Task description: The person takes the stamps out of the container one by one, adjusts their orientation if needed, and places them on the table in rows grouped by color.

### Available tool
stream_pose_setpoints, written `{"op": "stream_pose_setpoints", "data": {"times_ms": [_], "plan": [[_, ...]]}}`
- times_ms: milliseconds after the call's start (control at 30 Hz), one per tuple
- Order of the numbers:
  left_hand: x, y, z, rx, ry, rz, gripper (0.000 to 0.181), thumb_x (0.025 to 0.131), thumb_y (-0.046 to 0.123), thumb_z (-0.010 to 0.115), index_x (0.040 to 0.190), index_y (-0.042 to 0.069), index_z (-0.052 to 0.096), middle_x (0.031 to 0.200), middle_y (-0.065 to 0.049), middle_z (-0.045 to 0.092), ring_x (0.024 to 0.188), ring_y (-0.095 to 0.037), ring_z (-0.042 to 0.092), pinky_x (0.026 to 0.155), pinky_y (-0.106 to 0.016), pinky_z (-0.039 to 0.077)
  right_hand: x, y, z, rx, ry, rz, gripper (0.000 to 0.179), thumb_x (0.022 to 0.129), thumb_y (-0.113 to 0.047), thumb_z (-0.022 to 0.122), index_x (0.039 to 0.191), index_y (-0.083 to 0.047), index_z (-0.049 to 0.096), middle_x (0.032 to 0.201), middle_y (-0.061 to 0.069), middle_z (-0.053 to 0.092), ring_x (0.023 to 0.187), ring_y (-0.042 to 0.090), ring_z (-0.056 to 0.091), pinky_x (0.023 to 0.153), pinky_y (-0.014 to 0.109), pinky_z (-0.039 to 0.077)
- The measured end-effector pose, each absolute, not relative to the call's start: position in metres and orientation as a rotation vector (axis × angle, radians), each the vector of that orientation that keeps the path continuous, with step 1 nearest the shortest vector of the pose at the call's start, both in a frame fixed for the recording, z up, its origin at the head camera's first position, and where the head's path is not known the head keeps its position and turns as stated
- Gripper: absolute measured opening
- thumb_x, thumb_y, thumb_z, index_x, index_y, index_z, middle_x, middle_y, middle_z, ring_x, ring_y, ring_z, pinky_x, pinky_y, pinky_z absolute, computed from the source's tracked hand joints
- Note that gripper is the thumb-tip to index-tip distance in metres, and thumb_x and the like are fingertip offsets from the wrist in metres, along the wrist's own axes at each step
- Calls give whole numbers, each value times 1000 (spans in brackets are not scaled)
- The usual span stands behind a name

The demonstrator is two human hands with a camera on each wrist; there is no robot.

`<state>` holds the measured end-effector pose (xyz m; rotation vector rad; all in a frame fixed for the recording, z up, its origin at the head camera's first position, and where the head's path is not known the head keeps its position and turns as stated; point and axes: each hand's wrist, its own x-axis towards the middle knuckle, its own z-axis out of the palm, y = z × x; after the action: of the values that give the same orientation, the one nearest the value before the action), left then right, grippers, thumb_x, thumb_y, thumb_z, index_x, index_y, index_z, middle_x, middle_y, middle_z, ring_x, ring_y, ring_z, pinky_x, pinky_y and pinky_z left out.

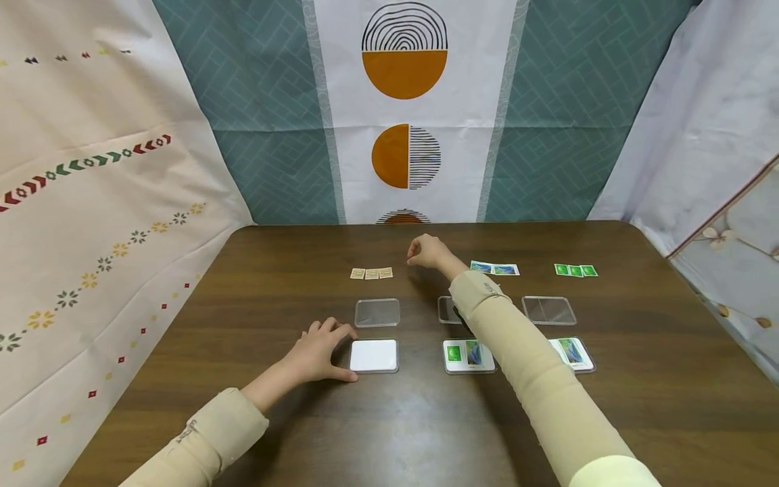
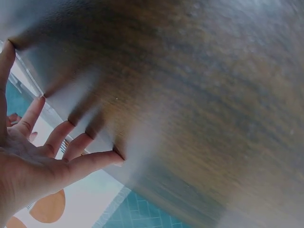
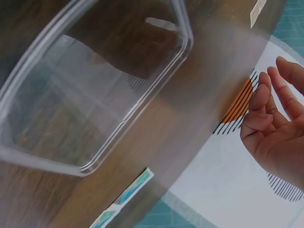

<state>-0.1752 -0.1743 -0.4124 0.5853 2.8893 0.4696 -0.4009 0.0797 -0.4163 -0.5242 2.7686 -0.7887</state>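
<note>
My left hand (image 1: 318,350) rests spread at the left side of a clear case with a blank white card (image 1: 374,356), thumb and a finger by its corners. In the left wrist view its fingertips meet the tabletop. Toward the back of the table, my right hand (image 1: 429,253) hovers with loosely bent fingers, and nothing shows between them in the right wrist view. It is between a row of small tan stamps (image 1: 372,273) and two blue-green landscape stamps (image 1: 505,270). A clear lid (image 1: 448,310) is partly hidden by the right sleeve.
Green stamps (image 1: 576,270) lie at the back right. Clear lids lie in a row, one on the left (image 1: 377,313) and one on the right (image 1: 549,310). Nearer stand a middle case with stamps (image 1: 468,356) and a right case (image 1: 573,354), partly covered by the sleeve.
</note>
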Motion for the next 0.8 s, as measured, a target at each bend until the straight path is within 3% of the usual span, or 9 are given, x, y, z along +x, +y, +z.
{"op": "stream_pose_setpoints", "data": {"times_ms": [133,333,633,800], "plan": [[-176,-175,-413,596,2883,479,66,63,45,84,118,20,57,115,-11,53,106,-40,48,86,-73,36,-375,80,-394,-453,2766,-737,13,81,-17,71,90,-7,67,114,13,64,106,30,58,93,43,45],[-176,-176,-414,635,2884,453,66,65,46,82,119,20,56,115,-11,52,105,-38,47,85,-72,37,-343,87,-378,-548,2812,-746,10,84,-12,66,89,-3,64,106,16,64,96,29,57,88,42,45],[-176,-176,-412,642,2871,438,66,66,47,81,120,20,54,115,-11,51,107,-39,47,85,-71,38,-330,99,-372,-600,2781,-851,10,84,-9,66,90,-2,64,100,16,67,94,29,61,85,40,47],[-175,-176,-412,664,2877,427,66,67,47,81,121,19,54,115,-12,51,106,-39,47,85,-71,37,-320,101,-367,-638,2767,-877,9,83,-9,66,90,-2,64,87,13,69,80,22,62,76,33,47]]}}
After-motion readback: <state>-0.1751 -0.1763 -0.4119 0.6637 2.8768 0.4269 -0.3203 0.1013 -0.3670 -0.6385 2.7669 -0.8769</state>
